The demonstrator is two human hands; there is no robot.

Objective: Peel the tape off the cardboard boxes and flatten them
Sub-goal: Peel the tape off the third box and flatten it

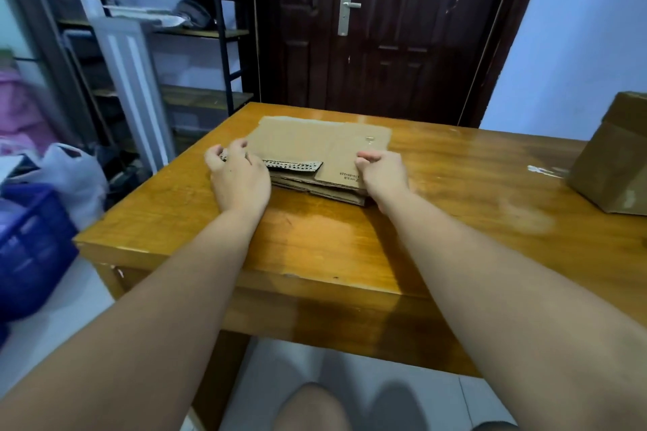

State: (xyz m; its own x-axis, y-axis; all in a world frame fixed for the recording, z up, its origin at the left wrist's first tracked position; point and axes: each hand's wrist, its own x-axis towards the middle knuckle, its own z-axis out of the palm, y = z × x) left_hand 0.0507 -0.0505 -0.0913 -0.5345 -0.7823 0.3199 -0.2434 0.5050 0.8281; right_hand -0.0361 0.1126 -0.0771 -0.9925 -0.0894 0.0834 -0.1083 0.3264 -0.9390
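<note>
A stack of flattened cardboard boxes [315,145] lies on the wooden table [315,238] toward its far side. A strip of torn tape with cardboard bits [294,165] lies across the stack's near left part. My left hand [238,175] rests on the stack's left end, fingers curled around the end of that strip. My right hand [381,171] sits at the stack's near right corner, its fingers curled onto the top sheet's edge. An unflattened cardboard box [616,164] stands at the table's right edge.
A dark door [385,28] is behind the table. Metal shelving [196,31] and a white panel [129,80] stand at the left. A blue crate [31,248] and plastic bags [70,171] sit on the floor at the left. A tape scrap [544,170] lies near the upright box.
</note>
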